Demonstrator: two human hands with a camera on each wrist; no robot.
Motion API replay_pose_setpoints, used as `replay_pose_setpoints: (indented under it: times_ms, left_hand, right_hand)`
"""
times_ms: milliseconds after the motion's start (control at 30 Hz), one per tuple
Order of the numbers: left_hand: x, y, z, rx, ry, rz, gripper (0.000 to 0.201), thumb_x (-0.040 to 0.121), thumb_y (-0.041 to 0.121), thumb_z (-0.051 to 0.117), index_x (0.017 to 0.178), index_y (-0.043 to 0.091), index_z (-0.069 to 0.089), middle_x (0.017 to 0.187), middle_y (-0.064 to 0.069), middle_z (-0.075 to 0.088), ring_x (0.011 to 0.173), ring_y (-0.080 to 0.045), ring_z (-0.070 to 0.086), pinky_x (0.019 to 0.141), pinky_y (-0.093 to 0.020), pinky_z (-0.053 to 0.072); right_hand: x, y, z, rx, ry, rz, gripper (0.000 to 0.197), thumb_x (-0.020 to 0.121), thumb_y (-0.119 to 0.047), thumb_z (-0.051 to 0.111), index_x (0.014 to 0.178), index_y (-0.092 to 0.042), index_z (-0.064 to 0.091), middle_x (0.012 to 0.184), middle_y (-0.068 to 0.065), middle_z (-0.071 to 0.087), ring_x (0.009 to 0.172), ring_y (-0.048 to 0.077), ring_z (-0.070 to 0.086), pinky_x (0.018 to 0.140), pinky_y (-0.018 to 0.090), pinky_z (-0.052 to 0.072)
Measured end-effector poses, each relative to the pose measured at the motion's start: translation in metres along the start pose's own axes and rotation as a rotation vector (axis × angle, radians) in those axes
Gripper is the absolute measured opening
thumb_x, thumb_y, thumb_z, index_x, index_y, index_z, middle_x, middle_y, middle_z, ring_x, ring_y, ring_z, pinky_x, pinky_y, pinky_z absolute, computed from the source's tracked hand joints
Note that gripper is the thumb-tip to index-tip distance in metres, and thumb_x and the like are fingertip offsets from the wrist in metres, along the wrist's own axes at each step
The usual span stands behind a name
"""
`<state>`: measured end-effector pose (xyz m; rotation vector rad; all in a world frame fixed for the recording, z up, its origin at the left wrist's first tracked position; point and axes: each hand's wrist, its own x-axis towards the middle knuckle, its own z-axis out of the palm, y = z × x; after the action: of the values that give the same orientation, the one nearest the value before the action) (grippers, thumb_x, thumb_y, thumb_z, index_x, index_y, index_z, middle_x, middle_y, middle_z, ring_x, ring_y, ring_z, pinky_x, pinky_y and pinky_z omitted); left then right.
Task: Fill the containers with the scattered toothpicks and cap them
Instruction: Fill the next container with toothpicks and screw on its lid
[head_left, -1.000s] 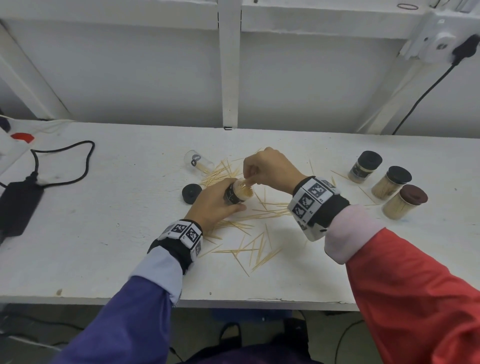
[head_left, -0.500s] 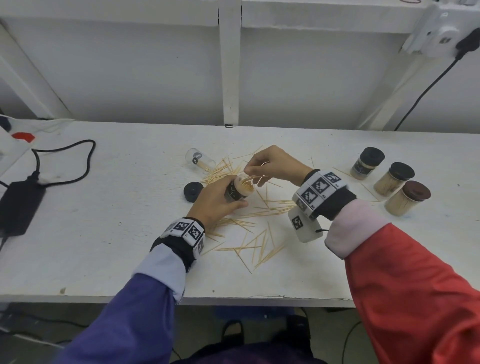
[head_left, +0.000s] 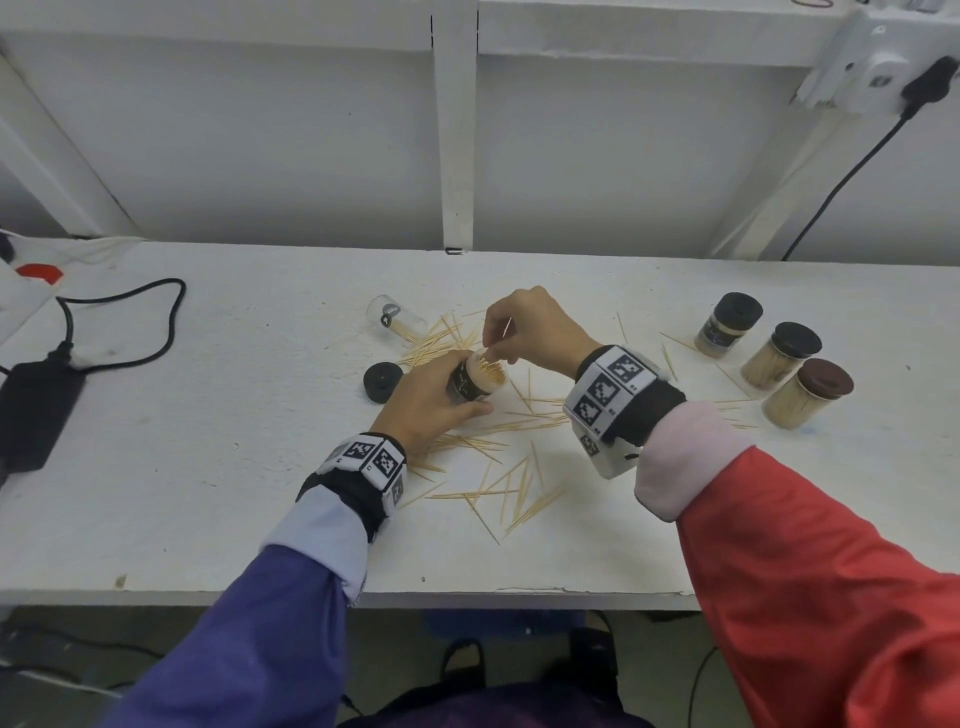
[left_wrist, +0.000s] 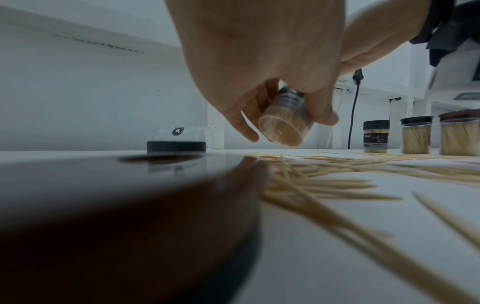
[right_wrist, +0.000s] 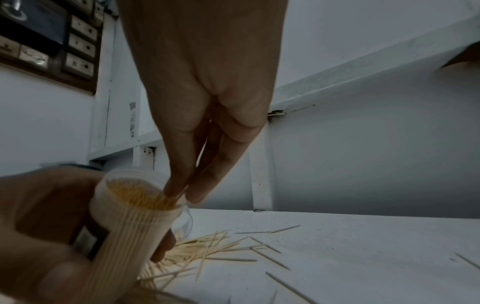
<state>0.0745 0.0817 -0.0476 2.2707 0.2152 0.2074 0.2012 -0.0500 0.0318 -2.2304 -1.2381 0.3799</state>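
My left hand (head_left: 431, 400) grips a clear container (head_left: 475, 378) nearly full of toothpicks, tilted with its open mouth toward the right; its base shows in the left wrist view (left_wrist: 283, 129). My right hand (head_left: 530, 327) pinches toothpicks at the container's mouth (right_wrist: 145, 193), fingertips (right_wrist: 176, 189) right at the rim. A black cap (head_left: 383, 381) lies on the table just left of the held container. Scattered toothpicks (head_left: 498, 483) cover the table below and behind the hands. An empty clear container (head_left: 392, 318) lies on its side at the back.
Three capped, filled containers (head_left: 779, 358) stand at the right of the white table (head_left: 156, 493). A black power adapter (head_left: 31, 405) with its cable lies at the far left. A white wall and shelf post rise behind the table.
My right hand lifted from the container mouth, then came back down to it with toothpicks pinched. My left hand kept the container in place.
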Motion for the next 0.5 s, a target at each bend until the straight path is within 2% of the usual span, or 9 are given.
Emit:
replay_pose_setpoints:
  times_ms: [133,233,300,400,500]
  left_hand:
    - [-0.001,0.001,-0.001,-0.013,0.009,0.005,0.054,0.076,0.034,0.082,0.123,0.022,0.057,0.111,0.011,0.064,0.102,-0.007,0.058,0.087,-0.022,0.044]
    - [-0.001,0.000,-0.002,-0.016,0.042,-0.003,0.054,0.077,0.037,0.081,0.123,0.023,0.057,0.112,0.011,0.064,0.103,-0.006,0.058,0.090,-0.026,0.046]
    - [-0.001,0.000,-0.003,-0.011,0.057,-0.002,0.052,0.077,0.037,0.080,0.122,0.023,0.057,0.111,0.012,0.064,0.103,-0.006,0.058,0.091,-0.028,0.046]
    - [-0.001,0.000,-0.003,-0.004,0.058,-0.003,0.053,0.077,0.037,0.080,0.122,0.024,0.057,0.110,0.013,0.064,0.102,-0.006,0.058,0.092,-0.032,0.047]
    - [-0.001,0.000,-0.003,0.012,0.044,-0.018,0.054,0.076,0.039,0.080,0.123,0.026,0.057,0.112,0.013,0.064,0.105,-0.008,0.058,0.094,-0.035,0.047]
  right_hand:
    - [0.001,0.004,0.001,0.125,0.014,0.082,0.015,0.077,-0.012,0.079,0.080,-0.005,0.067,0.077,0.008,0.069,0.061,0.021,0.067,0.054,0.028,0.057]
    - [-0.001,0.009,-0.004,0.294,0.027,0.172,0.015,0.088,-0.015,0.069,0.093,-0.001,0.068,0.085,0.013,0.069,0.071,0.024,0.070,0.062,0.033,0.060]
    - [-0.003,0.012,-0.008,0.319,0.000,0.211,0.014,0.090,-0.011,0.066,0.099,0.001,0.067,0.090,0.015,0.069,0.076,0.026,0.070,0.066,0.034,0.061]
    - [-0.006,0.016,-0.010,0.312,-0.049,0.227,0.014,0.087,-0.003,0.066,0.100,0.002,0.068,0.086,0.015,0.068,0.072,0.024,0.069,0.066,0.033,0.061]
    - [-0.007,0.017,-0.007,0.281,-0.006,0.198,0.010,0.085,-0.001,0.068,0.094,0.004,0.071,0.082,0.017,0.070,0.063,0.019,0.068,0.062,0.030,0.060]
